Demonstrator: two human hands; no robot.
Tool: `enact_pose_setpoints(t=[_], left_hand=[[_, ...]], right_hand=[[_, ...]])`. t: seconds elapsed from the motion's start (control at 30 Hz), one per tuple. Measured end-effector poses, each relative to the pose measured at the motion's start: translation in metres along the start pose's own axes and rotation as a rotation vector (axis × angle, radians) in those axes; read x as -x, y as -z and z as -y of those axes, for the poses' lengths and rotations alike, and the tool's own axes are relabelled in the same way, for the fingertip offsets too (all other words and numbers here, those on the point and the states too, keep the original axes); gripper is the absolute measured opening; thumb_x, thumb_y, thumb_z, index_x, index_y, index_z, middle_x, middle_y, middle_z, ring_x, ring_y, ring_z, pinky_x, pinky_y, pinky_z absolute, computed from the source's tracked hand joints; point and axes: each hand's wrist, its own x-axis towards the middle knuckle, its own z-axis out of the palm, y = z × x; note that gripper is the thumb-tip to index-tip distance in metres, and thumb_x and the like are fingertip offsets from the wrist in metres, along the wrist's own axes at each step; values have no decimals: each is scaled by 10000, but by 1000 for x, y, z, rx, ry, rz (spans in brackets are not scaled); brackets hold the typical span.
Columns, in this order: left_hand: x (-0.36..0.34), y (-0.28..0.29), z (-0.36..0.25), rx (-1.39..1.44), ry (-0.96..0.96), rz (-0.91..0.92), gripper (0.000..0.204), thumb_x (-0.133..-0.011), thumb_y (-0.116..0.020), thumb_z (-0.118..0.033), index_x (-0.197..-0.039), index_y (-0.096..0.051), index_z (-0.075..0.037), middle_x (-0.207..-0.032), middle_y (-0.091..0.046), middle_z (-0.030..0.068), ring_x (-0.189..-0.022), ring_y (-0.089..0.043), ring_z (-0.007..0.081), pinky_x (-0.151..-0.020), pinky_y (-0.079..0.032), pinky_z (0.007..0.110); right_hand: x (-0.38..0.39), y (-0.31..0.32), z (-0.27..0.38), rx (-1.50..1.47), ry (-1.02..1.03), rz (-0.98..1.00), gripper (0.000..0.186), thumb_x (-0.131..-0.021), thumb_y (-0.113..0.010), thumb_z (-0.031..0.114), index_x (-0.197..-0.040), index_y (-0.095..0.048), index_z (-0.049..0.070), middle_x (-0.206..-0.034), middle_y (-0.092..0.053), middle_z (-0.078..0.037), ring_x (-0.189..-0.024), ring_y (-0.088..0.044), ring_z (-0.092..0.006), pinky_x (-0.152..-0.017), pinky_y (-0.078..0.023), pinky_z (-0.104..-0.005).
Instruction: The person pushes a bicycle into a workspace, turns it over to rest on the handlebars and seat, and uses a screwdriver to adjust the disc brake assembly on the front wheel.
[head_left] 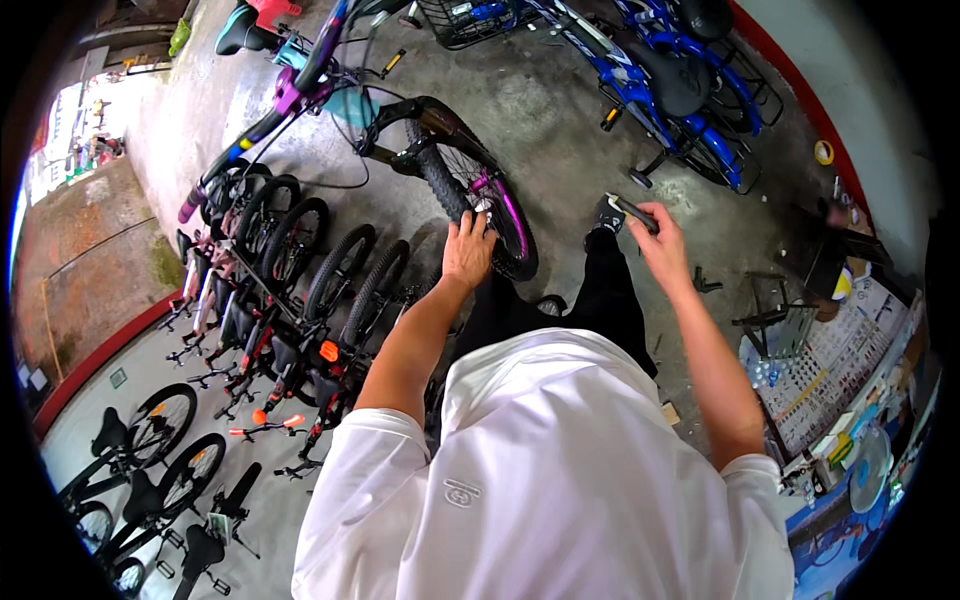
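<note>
Head view, blue bicycles (628, 78) ahead, parked bikes (287, 355) crowding left, left fingers (467, 226) slightly parted against front wheel (442, 180), right fingers (656, 212) wrapped round dark-handled tool (638, 217).

Before you, at about twelve o'clock, stands the front wheel (447, 183) of a bicycle (384, 128), with a black, knobby tyre and a bright magenta part on the rim; your left hand (470, 250) is touching it. The bicycle's handlebar (288, 95), purple in its middle, slants from ten toward eleven o'clock. At two o'clock, your right hand (658, 235) holds a slim, dark-handled tool (638, 215), its tip pointing to ten o'clock.
</note>
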Motion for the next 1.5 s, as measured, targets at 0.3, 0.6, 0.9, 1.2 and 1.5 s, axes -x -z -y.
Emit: enact_pose_setpoints(t=[0.3,0.6,0.9,1.2,1.5], left_hand=[[0,14,-4,-108,44,229,245,-913,-646,-252,-1113,-750,-156,-1324,-584,100,-1334,-473,347,-1139,-390,507],[22,10,45,-81,-92,264,190,-883,-660,-233,-1014,-774,-154,-1292,-592,96,-1320,-484,339,-1110,-419,475],[44,-2,89,-33,-387,180,241,-843,-692,-181,-1067,-782,-175,-1357,-596,83,-1347,-478,327,-1123,-416,456],[32,6,78,-62,-353,251,328,-818,-707,-111,-1117,-794,-214,-1405,-584,63,-1362,-471,331,-1126,-433,453],[25,22,77,-134,-425,386,259,-855,-745,-212,-1108,-799,-226,-1415,-579,52,-1343,-483,324,-1101,-470,452]], right_hand=[[-57,37,-61,21,128,11,264,-969,-737,271,-1112,-665,61,-929,-732,-92,-806,-694,-209,-717,-523,-357],[-26,-1,-85,1,-83,-80,278,-977,-736,278,-1101,-655,42,-868,-675,-64,-757,-606,-145,-700,-502,-328],[64,-104,-70,-39,-266,-255,327,-979,-741,338,-1150,-674,68,-913,-716,-122,-739,-683,-222,-687,-530,-359],[102,-144,-120,-148,-244,-314,352,-969,-746,341,-1150,-679,47,-949,-734,-135,-771,-687,-225,-724,-542,-355],[99,-163,-198,-201,-346,-368,340,-962,-743,335,-1126,-681,44,-957,-728,-138,-816,-694,-263,-734,-535,-364]])
